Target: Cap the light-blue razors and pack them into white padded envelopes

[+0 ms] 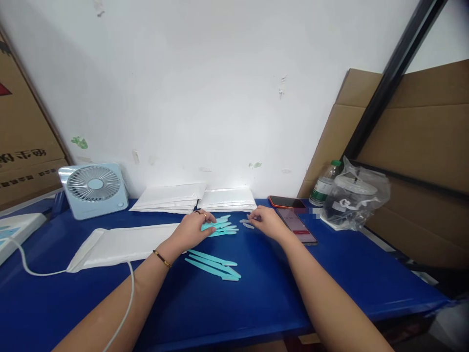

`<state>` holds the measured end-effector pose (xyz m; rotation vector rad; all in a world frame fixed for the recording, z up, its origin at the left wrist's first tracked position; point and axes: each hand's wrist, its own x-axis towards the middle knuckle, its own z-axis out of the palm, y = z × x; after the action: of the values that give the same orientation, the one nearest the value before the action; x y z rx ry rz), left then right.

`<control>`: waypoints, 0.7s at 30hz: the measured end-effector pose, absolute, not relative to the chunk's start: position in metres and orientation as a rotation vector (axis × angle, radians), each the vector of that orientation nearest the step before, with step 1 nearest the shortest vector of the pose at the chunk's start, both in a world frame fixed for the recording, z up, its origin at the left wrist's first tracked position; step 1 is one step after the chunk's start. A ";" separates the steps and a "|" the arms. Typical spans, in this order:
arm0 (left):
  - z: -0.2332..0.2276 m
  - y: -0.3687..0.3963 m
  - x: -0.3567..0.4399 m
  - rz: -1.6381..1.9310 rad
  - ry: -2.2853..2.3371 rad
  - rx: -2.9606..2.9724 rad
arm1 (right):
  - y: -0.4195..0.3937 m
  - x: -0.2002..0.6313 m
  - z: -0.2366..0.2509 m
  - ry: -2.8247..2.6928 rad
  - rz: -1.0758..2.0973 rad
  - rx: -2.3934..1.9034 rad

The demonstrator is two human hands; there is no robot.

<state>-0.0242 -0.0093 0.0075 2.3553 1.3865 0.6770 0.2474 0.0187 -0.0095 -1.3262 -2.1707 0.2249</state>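
My left hand, with a bracelet and a ring, is closed around the near ends of a bunch of teal eyebrow razors. Their other ends fan out to the right. My right hand is at the small clear plastic caps, its thumb and fingers pinched together at one of them. Just what sits between those fingertips is partly hidden. Closer to me, a few more teal razors lie loosely side by side on the blue table.
White padded mailers lie stacked by the wall, and another long white packet is at left. A blue fan and a white cable are also left. Two phones, a bottle and a bagged cup stand right.
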 end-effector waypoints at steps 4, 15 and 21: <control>0.013 -0.020 -0.021 0.301 1.097 2.369 | 0.025 0.252 -0.019 -2.207 0.236 -1.509; 0.012 -0.024 -0.017 0.312 1.131 2.263 | 0.020 0.243 -0.019 -2.240 0.406 -1.460; 0.008 -0.015 -0.020 0.601 1.243 2.131 | 0.008 0.235 -0.002 -2.115 0.315 -1.114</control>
<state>-0.0197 -0.0147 0.0075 2.1307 1.2429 0.6006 0.2349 0.0084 -0.0023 -1.1143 -2.1149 0.3149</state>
